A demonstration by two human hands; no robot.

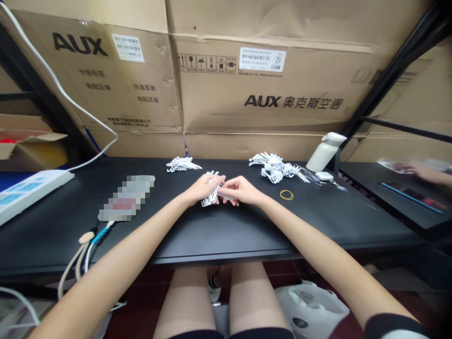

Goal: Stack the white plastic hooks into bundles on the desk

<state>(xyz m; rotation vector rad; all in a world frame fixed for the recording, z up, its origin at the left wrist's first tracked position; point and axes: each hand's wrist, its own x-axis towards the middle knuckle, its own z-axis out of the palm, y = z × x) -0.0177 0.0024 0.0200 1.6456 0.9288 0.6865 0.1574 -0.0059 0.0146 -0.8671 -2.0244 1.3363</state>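
My left hand [201, 189] is wrapped round a bundle of thin white hooks [211, 197], whose curved ends stick out below the fingers. Meeting it over the table, my right hand [243, 190] has thumb and fingers pinched at the right end of the same bundle; what exactly lies between the fingertips is partly hidden. Behind my left hand lies a neat pile of white hooks [181, 164]. A larger, tangled heap of white hooks [273, 167] is at the back right. A yellow rubber band [286, 195] rests on the table right of my right hand.
The black table [226, 235] backs onto large cardboard boxes [261, 113]. A white bottle [325, 153] and a small white case [324, 176] stand right. At left are a blurred-out phone-like item [127, 197], cables and a power strip [31, 193]. Another person's hand [423, 170] shows far right.
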